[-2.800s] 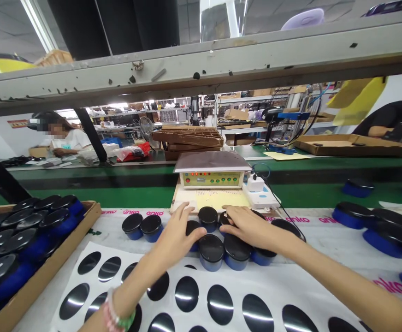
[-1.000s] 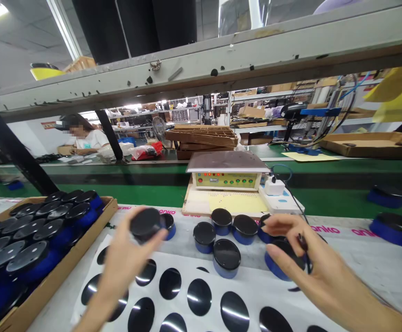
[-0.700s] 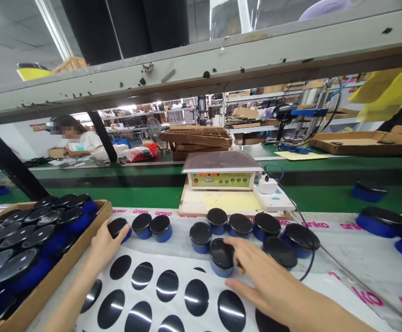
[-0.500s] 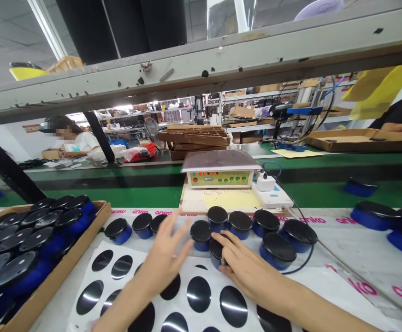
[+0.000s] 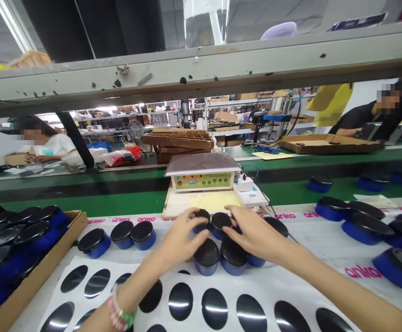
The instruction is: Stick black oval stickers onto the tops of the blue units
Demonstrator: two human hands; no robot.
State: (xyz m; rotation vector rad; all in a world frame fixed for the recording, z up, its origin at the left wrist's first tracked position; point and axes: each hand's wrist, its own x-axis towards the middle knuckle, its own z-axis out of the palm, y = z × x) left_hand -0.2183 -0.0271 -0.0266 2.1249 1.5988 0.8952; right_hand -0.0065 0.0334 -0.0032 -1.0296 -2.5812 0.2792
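Note:
Several short round blue pieces with glossy black tops stand grouped on the bench. My left hand (image 5: 183,235) curls its thumb and fingers around a back piece (image 5: 200,219) of this group. Next to it, my right hand (image 5: 251,230) has thumb and fingers about another round piece (image 5: 218,224), partly covering it and its neighbours. Two pieces stand in front, a left one (image 5: 206,256) and a right one (image 5: 233,258), both upright. Below my forearms lies a white sheet (image 5: 159,272) bearing several black discs (image 5: 180,301).
A cardboard tray (image 5: 73,230) packed with such pieces stands at left, three more (image 5: 122,234) beside it. Behind are a control box (image 5: 204,180) and a power strip (image 5: 254,196). More pieces (image 5: 367,227) stand at right. A shelf beam (image 5: 187,69) crosses overhead; people sit beyond.
My view has swung right. My left hand, spread in the air before, has come to the group of pieces. My right hand has moved from the front piece to those behind.

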